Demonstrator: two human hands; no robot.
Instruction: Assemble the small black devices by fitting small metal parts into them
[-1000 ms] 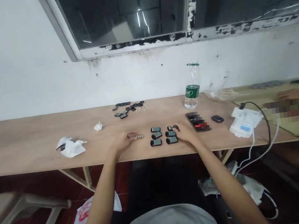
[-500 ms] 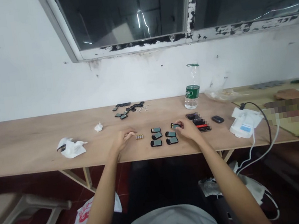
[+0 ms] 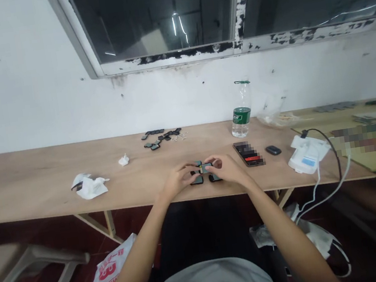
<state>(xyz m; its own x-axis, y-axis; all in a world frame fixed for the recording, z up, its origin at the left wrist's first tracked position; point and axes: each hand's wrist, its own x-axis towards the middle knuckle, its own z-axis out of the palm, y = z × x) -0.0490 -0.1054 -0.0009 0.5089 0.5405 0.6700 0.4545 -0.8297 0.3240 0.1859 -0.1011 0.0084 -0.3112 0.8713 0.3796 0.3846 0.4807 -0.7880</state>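
Note:
In front of me, my right hand pinches a small flat grey-and-black case with a brass-coloured spot at its left end. Against that end my left hand brings its fingertips together; whatever they hold is too small to make out. Similar pieces lie under and around my hands: a lower left case, a lower right case and an upper left case, all partly covered. The row of small metal parts is hidden behind my left hand.
Farther back lie several dark cases and small white bits. A water bottle, a phone and a black oval object stand to the right, near a white cabled device. Crumpled tissue lies left.
My right hand has moved left with the case, over the other pieces. My left hand has moved right from beside the metal parts to meet it. The co-worker's hand has shifted right.

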